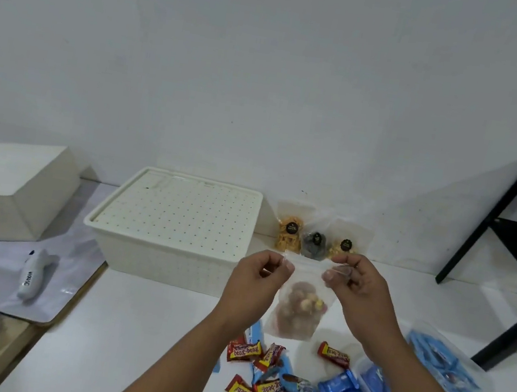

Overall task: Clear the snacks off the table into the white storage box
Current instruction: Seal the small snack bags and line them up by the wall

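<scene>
Your left hand [262,265] and right hand [351,275] pinch top corners of clear snack bag [297,305] — hanging just right of white storage box [175,223]. Bag light, floppy, slippery — keep hold at stiff top strip.

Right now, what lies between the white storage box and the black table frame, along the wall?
In the head view, three small clear snack pouches stand between the white storage box and the black frame.

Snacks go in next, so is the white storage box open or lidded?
Lidded: the perforated lid lies flat across the white storage box, covering its rim all round.
</scene>
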